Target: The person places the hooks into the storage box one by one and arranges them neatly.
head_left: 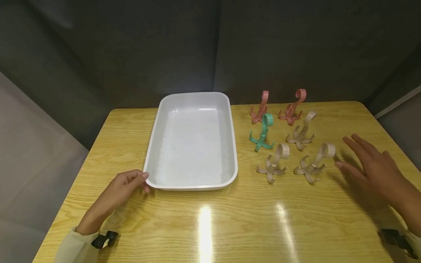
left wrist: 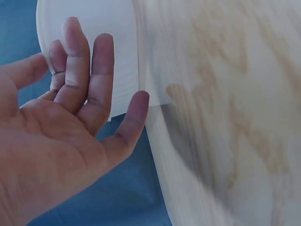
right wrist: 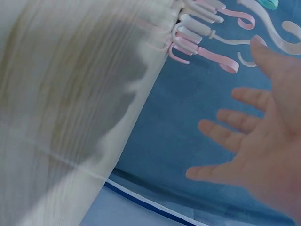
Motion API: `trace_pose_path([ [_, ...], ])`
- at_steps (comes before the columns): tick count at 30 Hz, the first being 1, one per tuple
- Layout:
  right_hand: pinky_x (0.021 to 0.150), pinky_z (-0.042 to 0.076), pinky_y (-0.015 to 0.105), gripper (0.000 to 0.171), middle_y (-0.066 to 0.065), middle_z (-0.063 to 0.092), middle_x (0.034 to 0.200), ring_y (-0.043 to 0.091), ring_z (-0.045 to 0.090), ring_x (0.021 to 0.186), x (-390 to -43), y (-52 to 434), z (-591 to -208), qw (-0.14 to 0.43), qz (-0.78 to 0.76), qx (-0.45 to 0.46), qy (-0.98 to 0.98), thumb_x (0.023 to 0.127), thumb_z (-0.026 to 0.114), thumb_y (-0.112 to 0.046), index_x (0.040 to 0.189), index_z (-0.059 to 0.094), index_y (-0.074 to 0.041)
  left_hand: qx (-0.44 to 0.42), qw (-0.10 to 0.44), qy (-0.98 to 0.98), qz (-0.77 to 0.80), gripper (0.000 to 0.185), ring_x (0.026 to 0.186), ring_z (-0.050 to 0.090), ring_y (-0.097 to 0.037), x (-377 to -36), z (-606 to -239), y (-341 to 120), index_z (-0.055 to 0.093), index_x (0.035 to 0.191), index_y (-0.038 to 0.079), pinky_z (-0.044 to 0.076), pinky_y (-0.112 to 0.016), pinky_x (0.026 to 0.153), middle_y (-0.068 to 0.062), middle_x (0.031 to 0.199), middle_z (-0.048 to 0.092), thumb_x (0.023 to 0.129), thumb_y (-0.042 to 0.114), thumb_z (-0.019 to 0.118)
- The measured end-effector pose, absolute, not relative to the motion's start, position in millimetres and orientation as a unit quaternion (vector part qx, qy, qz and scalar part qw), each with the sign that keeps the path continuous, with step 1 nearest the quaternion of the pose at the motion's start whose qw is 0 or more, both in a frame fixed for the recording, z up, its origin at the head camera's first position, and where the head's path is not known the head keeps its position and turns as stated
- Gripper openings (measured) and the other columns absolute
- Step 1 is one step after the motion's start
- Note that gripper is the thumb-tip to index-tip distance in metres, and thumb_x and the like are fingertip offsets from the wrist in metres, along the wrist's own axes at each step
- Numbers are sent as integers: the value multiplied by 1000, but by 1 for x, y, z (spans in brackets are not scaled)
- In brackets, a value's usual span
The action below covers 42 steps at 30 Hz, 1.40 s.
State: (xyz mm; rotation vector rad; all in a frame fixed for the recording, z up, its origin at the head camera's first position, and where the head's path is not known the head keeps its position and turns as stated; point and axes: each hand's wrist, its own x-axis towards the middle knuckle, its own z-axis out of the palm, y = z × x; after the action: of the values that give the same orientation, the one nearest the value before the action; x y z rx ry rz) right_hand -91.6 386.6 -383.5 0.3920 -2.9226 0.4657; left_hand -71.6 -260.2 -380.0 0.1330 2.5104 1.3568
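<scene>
A white rectangular tray (head_left: 232, 153) with rounded corners lies on the table. My left hand (head_left: 123, 188) pinches its near-left corner, thumb over the rim and fingers at the side; the left wrist view shows this hand (left wrist: 70, 122) against the white tray wall (left wrist: 124, 61). To the right stand upright claw-footed hanger hooks: two pink hooks (head_left: 291, 111), one green hook (head_left: 261, 137) and three beige ones. My right hand (head_left: 378, 171) hovers, fingers spread and holding nothing, just right of the nearest-right beige hook (head_left: 310, 170). Several hooks (right wrist: 193, 37) show in the right wrist view.
The wooden table (head_left: 158, 226) has its back edge against a dark cloth backdrop (head_left: 131, 54). Grey cloth (head_left: 29, 164) hangs at the left side. Two more beige hooks, a front one (head_left: 271, 168) and a back one (head_left: 300, 138), stand close to the others.
</scene>
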Motion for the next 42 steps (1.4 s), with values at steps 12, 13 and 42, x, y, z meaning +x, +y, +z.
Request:
trace_pose_path([
  [12,96,33,74,64,41,43,145,52,56,103,-90,379,-370,111,216,168,-955,105,64,-10,158,33,5,40,150,861,485,44,102,61,-20,-72,-380,-260,70,94,4,44,-38,94,-6,90,72,112,37,49],
  [13,97,32,76,63,41,43,146,58,51,113,-90,378,-369,109,221,167,-955,105,63,-10,159,33,4,40,150,861,485,44,102,61,-20,-71,-380,-260,70,94,4,44,-38,94,-6,91,72,112,37,49],
  [42,68,33,16,65,20,61,142,26,60,105,-93,357,-356,121,230,167,-951,102,70,-13,160,41,-13,34,152,858,489,44,102,63,-20,-70,-381,-259,70,94,3,45,-36,95,-6,90,73,112,38,48],
])
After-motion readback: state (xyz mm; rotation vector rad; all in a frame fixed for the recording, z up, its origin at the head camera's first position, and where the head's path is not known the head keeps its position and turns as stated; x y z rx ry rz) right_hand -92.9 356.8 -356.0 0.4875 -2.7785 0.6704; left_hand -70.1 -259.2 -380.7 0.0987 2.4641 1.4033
